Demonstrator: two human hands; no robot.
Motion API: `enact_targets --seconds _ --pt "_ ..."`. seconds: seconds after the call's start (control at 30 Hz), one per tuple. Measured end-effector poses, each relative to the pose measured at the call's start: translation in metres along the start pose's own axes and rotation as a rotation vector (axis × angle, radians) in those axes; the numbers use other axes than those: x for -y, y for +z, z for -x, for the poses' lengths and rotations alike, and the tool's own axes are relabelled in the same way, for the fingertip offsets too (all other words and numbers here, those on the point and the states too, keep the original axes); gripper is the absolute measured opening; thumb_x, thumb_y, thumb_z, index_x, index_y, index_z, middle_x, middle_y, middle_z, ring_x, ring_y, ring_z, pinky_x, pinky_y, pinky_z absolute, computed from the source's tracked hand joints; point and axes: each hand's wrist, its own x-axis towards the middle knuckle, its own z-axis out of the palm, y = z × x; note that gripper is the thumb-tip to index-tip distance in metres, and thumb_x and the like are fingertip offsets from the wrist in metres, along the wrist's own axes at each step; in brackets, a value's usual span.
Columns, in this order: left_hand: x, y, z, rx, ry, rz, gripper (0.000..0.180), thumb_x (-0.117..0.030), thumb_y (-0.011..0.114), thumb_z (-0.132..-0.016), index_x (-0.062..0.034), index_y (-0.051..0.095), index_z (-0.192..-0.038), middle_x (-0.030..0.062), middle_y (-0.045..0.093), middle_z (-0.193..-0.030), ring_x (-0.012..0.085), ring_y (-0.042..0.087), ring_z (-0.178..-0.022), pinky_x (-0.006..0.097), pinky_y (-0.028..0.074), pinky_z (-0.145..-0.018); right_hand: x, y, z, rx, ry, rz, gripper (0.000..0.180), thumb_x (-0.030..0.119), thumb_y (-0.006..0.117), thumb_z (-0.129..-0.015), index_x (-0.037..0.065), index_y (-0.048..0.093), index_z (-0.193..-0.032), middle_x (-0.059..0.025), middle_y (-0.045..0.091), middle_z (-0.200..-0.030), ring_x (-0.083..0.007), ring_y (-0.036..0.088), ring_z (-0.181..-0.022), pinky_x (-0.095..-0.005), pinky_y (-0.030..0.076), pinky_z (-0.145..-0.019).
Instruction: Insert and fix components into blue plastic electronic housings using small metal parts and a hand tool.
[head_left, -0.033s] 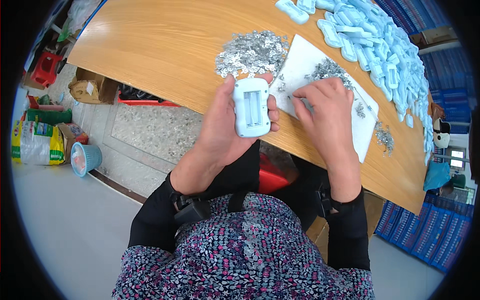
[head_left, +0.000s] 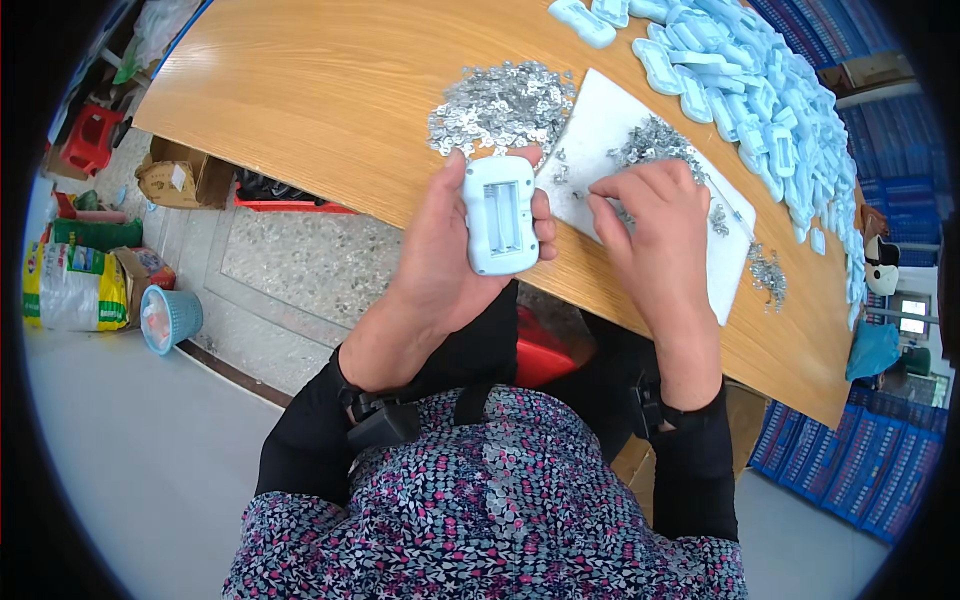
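Observation:
My left hand (head_left: 440, 235) is wrapped round a light-blue plastic casing (head_left: 476, 235) held upright, its rectangular battery compartment facing up toward me. Small round holes mark the casing's corners. Over the white board (head_left: 590, 125), my right hand (head_left: 655, 220) has its thumb and index fingertips brought together; whatever may be between them is too small to make out. A heap of small silvery metal pieces (head_left: 655, 142) lies on the board just past the right fingers, with a few loose bits nearby. Flat metal tabs (head_left: 505, 105) are piled on the wooden table (head_left: 310, 80) beyond my left hand.
Many light-blue casings (head_left: 760, 100) are heaped along the table's far right. Another small cluster of metal pieces (head_left: 768, 275) sits right of the board. Below the table's left edge are a cardboard box (head_left: 185, 180) and a blue basket (head_left: 172, 318). Blue crates (head_left: 850, 460) stand at the right.
My right hand's fingers have shifted very slightly over the board. The left hand keeps its hold on the casing.

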Motion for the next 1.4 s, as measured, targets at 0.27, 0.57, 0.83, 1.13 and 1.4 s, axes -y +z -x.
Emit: enact_targets --seconds 0.27,0.57,0.83,1.13,1.4 --pt "0.008 0.022 -0.008 0.02 0.185 -0.21 0.064 -0.045 0.017 -0.108 -0.0009 0.045 -0.145 0.0162 0.063 -0.117 0.0264 0.063 -0.104 0.04 0.051 -0.092 0.026 -0.017 0.034 0.403 0.802 -1.486 0.027 0.018 0.061 -0.101 0.0 0.055 -0.12 -0.0097 0.068 -0.104 -0.0141 0.065 -0.092 -0.0264 0.053 -0.076" --pt "-0.001 0.012 0.003 0.106 -0.053 -0.442 0.057 -0.047 0.029 -0.107 -0.0022 0.058 -0.128 0.0148 0.065 -0.116 0.0237 0.065 -0.105 0.037 0.053 -0.092 -0.003 -0.019 0.062 0.413 0.532 -1.516 0.024 0.011 0.065 -0.098 -0.001 0.06 -0.118 -0.0032 0.067 -0.1 -0.0086 0.061 -0.091 -0.0251 0.049 -0.081" --pt "-0.015 0.029 -0.005 0.439 -0.672 -0.956 0.043 -0.033 0.053 -0.106 -0.0025 0.055 -0.135 0.0068 0.067 -0.111 0.0102 0.064 -0.095 0.025 0.054 -0.078 -0.006 -0.049 0.04 0.596 0.377 -1.137 0.018 0.008 0.071 -0.088 0.002 0.069 -0.105 -0.0018 0.068 -0.09 -0.0088 0.061 -0.085 -0.0262 0.049 -0.076" --pt "-0.01 0.023 0.009 0.035 -0.427 -0.375 0.047 -0.024 0.058 -0.101 -0.005 0.045 -0.142 0.0193 0.066 -0.117 0.0258 0.069 -0.101 0.043 0.062 -0.083 -0.032 -0.001 0.005 0.031 -0.017 -0.051 0.015 0.008 0.077 -0.079 0.01 0.075 -0.093 -0.0039 0.064 -0.08 -0.0259 0.058 -0.083 -0.0366 0.045 -0.075" --pt "0.003 0.034 0.003 -0.16 -0.152 -0.453 0.062 -0.007 0.065 -0.093 -0.006 0.035 -0.147 0.0142 0.066 -0.105 0.0236 0.07 -0.089 0.042 0.061 -0.082 -0.013 -0.018 0.014 -0.085 0.027 -0.204 0.013 0.005 0.077 -0.075 0.01 0.072 -0.086 -0.0018 0.064 -0.08 -0.0237 0.058 -0.083 -0.0367 0.041 -0.078"
